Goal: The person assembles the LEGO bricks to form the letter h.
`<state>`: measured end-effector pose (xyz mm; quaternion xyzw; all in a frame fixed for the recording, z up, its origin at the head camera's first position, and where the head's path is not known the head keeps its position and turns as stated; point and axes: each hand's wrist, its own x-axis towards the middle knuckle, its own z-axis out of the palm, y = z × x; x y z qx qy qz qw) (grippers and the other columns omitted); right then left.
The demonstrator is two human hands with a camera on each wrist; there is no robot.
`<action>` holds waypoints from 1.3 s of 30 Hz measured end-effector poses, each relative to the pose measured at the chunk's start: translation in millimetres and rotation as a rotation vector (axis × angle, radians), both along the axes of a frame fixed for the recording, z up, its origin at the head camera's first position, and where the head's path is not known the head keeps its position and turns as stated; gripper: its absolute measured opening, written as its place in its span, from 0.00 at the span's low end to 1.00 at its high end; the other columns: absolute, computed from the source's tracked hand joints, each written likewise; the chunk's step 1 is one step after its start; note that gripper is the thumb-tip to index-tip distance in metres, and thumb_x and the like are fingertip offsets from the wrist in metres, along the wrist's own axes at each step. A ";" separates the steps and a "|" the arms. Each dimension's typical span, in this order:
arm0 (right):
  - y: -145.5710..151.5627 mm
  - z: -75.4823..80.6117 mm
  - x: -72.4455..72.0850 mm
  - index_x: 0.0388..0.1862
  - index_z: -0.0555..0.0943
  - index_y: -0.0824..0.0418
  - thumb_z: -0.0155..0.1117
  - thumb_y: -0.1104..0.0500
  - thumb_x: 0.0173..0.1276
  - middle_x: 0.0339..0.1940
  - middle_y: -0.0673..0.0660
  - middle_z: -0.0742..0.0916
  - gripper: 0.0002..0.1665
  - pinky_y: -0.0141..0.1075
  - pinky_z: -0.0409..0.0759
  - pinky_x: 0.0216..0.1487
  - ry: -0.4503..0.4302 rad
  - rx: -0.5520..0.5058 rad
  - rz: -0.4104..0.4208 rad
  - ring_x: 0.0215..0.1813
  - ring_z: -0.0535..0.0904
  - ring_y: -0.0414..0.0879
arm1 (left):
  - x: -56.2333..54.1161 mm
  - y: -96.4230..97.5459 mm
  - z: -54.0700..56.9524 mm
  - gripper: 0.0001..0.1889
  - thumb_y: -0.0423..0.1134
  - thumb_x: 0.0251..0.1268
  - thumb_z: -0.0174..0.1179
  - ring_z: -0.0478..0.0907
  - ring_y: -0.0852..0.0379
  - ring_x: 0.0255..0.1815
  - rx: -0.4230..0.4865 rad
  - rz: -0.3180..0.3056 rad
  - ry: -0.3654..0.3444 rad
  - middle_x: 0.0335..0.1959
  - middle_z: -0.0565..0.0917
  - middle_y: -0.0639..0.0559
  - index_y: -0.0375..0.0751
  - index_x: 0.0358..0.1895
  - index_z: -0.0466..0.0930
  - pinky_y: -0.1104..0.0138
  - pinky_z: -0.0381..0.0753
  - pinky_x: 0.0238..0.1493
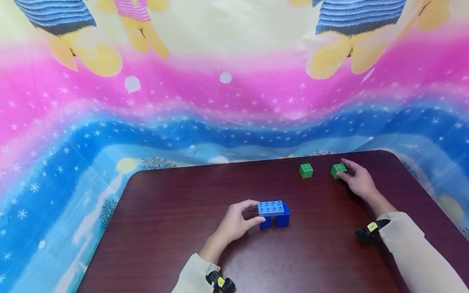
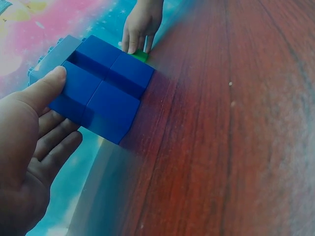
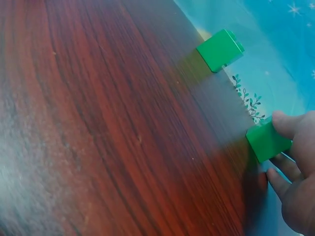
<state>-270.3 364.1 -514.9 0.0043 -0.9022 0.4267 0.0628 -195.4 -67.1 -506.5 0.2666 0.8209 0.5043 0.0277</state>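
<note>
Left hand: you pinch the left end of the blue bridge between thumb and fingers, other fingers loose.
Blue bridge: stands on the dark red-brown wood-grain table. Light-blue eight-stud rectangular plastic brick across two dark-blue plastic legs, gap between them. Each leg looks two bricks high.
Bridge status: reads as done, top looks seated.
Right hand: you pinch the right-hand green cube-shaped plastic brick, thumb one side, finger the other, near the far edge. Can't tell if it's lifted.
Other green cube-shaped plastic brick: loose near the far edge, left of the held one, untouched.
Green status: both unattached; I'd count joining them as left, if they belong.
</note>
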 end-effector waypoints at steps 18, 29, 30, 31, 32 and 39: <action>-4.9 -3.4 3.7 0.73 0.67 0.72 0.63 0.58 0.77 0.66 0.78 0.75 0.33 0.64 0.74 0.59 0.047 0.064 -0.039 0.64 0.74 0.74 | 0.2 0.6 0.0 0.19 0.41 0.64 0.73 0.86 0.60 0.48 0.012 -0.002 -0.016 0.48 0.88 0.50 0.42 0.56 0.83 0.67 0.84 0.50; 0.3 -5.5 13.7 0.67 0.75 0.70 0.66 0.51 0.74 0.57 0.75 0.82 0.31 0.60 0.78 0.54 0.064 0.090 -0.063 0.58 0.79 0.70 | 1.0 -0.2 -0.7 0.19 0.43 0.64 0.72 0.86 0.60 0.48 0.011 -0.005 -0.009 0.48 0.88 0.51 0.43 0.56 0.83 0.67 0.84 0.49; 0.9 -5.5 14.5 0.66 0.76 0.70 0.66 0.50 0.74 0.57 0.74 0.82 0.31 0.60 0.79 0.54 0.066 0.097 -0.062 0.57 0.79 0.69 | 1.0 -0.4 -0.7 0.19 0.43 0.64 0.72 0.86 0.60 0.48 0.011 -0.005 -0.007 0.48 0.88 0.51 0.43 0.56 0.83 0.66 0.84 0.49; 1.4 -5.0 15.6 0.65 0.76 0.69 0.67 0.49 0.74 0.56 0.74 0.83 0.31 0.60 0.79 0.53 0.071 0.104 -0.059 0.56 0.80 0.69 | 0.9 -0.5 -0.6 0.19 0.43 0.64 0.72 0.86 0.60 0.48 0.010 -0.004 -0.004 0.48 0.88 0.51 0.43 0.56 0.83 0.66 0.84 0.49; 1.6 -4.5 16.9 0.65 0.77 0.69 0.67 0.49 0.74 0.55 0.73 0.83 0.31 0.59 0.79 0.53 0.075 0.109 -0.055 0.56 0.80 0.69 | 0.9 -0.7 -0.6 0.19 0.43 0.64 0.72 0.86 0.59 0.48 0.010 -0.003 -0.002 0.48 0.88 0.51 0.43 0.56 0.83 0.66 0.84 0.49; 3.4 1.0 28.5 0.63 0.79 0.67 0.71 0.50 0.71 0.52 0.70 0.85 0.30 0.41 0.84 0.43 0.103 0.147 -0.021 0.51 0.83 0.65 | 0.7 -1.6 -0.8 0.19 0.43 0.64 0.72 0.86 0.58 0.49 0.005 -0.003 -0.004 0.49 0.88 0.51 0.43 0.56 0.83 0.66 0.84 0.50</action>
